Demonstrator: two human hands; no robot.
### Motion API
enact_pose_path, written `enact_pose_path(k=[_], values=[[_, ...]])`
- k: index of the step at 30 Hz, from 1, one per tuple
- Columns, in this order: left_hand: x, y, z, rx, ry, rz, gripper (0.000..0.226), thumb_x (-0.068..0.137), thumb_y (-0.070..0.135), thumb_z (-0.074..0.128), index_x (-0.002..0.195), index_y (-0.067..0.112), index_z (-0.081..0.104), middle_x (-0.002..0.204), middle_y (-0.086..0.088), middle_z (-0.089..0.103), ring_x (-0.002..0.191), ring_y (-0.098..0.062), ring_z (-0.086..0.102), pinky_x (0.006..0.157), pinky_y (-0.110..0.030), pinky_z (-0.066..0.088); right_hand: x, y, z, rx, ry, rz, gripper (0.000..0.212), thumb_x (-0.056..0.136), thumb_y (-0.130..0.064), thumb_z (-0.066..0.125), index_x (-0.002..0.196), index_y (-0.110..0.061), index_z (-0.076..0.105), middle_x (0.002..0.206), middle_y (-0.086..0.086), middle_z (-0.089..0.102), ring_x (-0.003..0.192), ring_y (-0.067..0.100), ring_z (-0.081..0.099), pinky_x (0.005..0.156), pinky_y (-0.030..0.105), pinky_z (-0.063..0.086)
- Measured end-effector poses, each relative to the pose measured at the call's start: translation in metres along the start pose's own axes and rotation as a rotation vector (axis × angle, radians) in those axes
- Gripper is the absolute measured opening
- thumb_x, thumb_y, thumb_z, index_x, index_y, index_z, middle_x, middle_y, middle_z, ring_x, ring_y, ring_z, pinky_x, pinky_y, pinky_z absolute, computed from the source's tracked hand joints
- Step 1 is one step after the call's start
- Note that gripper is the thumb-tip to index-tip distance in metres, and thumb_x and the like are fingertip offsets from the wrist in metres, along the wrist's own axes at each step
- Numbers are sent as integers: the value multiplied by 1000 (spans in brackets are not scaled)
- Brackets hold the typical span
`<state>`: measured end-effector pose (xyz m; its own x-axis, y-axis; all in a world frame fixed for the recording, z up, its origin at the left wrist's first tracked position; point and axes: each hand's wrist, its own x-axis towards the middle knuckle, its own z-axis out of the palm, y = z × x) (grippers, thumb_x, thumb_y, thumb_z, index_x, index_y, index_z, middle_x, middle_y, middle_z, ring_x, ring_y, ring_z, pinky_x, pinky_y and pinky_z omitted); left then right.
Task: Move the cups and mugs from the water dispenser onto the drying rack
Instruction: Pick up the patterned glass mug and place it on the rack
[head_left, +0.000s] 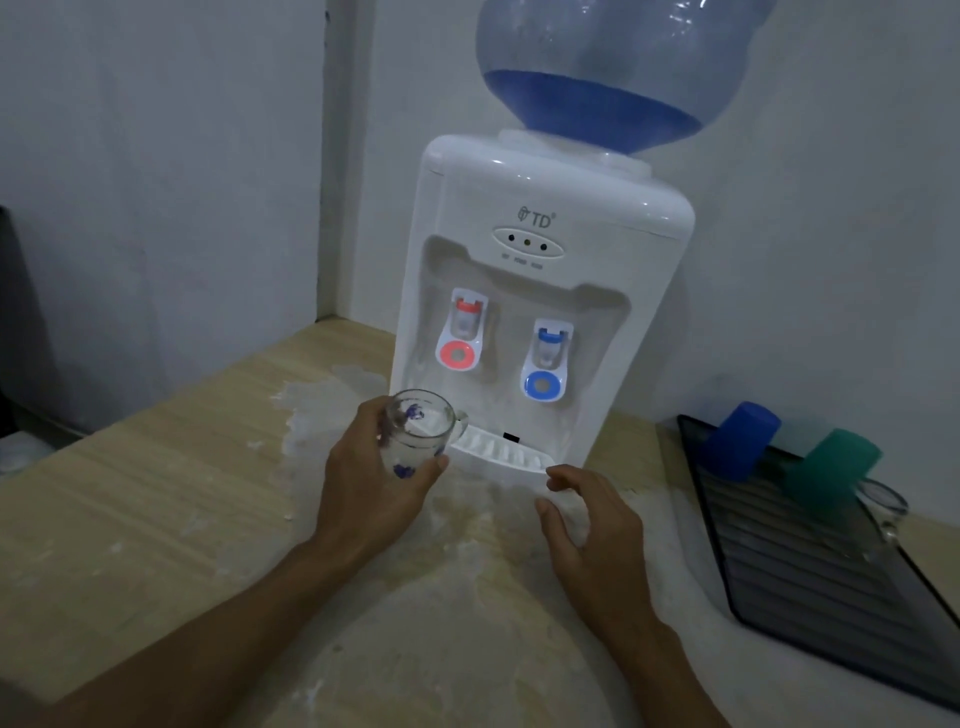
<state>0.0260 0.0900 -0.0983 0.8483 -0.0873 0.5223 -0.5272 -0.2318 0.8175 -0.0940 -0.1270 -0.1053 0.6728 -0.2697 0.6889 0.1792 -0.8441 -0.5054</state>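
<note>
My left hand (371, 483) holds a clear glass mug (415, 436) with blue markings, the grip closed around its body, handle turned away toward the water dispenser (540, 291). The mug hangs just in front of the dispenser's drip tray (498, 452), clear of the surface (156, 493). My right hand (587, 525) hovers empty, fingers loosely spread, to the right of the mug-bearing grip. The drip tray itself shows no further cups. Far to the right of both grips lies the drying rack (810, 561), already carrying a blue cup (740, 439), a green cup (831, 475) and a glass (883, 506). Step in hand, as I judge it: carrying the mug. Next I would sweep it rightward across my body, or pass it to the right hand, and set it on bare rack slats.
</note>
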Motion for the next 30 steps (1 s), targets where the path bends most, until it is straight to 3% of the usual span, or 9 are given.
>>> enact_pose_path(k=[4, 7, 12, 15, 18, 21, 24, 28, 30], values=[[-15, 16, 7, -47, -86, 82, 70, 71, 32, 92, 130, 18, 57, 121, 6, 69, 105, -10, 66, 88, -13, 53, 0, -3, -7, 65, -34, 28, 28, 90, -28, 70, 118, -23, 67, 109, -14, 69, 105, 1, 64, 92, 17, 49], [-27, 28, 13, -142, -147, 98, 64, 74, 34, 91, 128, 25, 58, 120, 17, 69, 108, -2, 67, 87, -18, 57, 0, -6, -13, 169, -144, 96, 39, 90, -34, 73, 128, -28, 62, 114, -15, 70, 111, 4, 65, 96, 21, 51], [-37, 54, 29, -298, -226, 103, 57, 76, 36, 84, 127, 32, 59, 120, 15, 71, 111, -10, 70, 87, -24, 59, 4, -10, -22, 479, -305, 242, 43, 93, -23, 74, 134, -27, 61, 126, -5, 72, 118, 16, 68, 102, 46, 54], [-32, 69, 39, -342, -250, 134, 58, 77, 35, 84, 129, 30, 59, 121, 15, 70, 113, -12, 69, 88, -22, 57, 10, -8, -28, 706, -309, 335, 44, 95, -15, 71, 137, -17, 58, 129, 8, 71, 120, 27, 68, 104, 57, 52], [-27, 84, 57, -386, -301, 140, 58, 77, 39, 82, 130, 29, 59, 122, 14, 70, 113, -12, 68, 91, -24, 58, 15, -2, -36, 912, -240, 432, 46, 95, -27, 69, 138, -14, 59, 132, 17, 69, 123, 38, 65, 106, 65, 46], [-22, 101, 76, -427, -352, 157, 58, 78, 41, 81, 130, 27, 59, 119, 14, 71, 112, -12, 69, 91, -26, 59, 20, 3, -45, 1142, -218, 494, 58, 92, -37, 69, 141, -7, 58, 139, 26, 61, 128, 47, 59, 108, 63, 46], [-17, 121, 96, -461, -392, 166, 63, 76, 44, 80, 131, 24, 58, 120, 11, 70, 112, -10, 69, 87, -21, 58, 22, 8, -56, 1354, -202, 525, 68, 88, -46, 73, 141, -7, 58, 143, 25, 58, 128, 42, 58, 104, 51, 50], [-10, 147, 120, -493, -500, 189, 58, 82, 26, 85, 132, 19, 57, 121, 9, 69, 110, -2, 67, 81, -12, 55, 25, 20, -70, 1551, -117, 526, 74, 91, -43, 70, 152, -10, 46, 148, 22, 51, 128, 38, 51, 108, 50, 46], [-6, 155, 131, -496, -557, 206, 55, 82, 24, 85, 130, 21, 58, 119, 10, 69, 109, -2, 68, 82, -16, 57, 27, 25, -78, 1631, -64, 494, 68, 93, -39, 67, 151, -11, 47, 148, 22, 51, 131, 39, 50, 108, 50, 46]])
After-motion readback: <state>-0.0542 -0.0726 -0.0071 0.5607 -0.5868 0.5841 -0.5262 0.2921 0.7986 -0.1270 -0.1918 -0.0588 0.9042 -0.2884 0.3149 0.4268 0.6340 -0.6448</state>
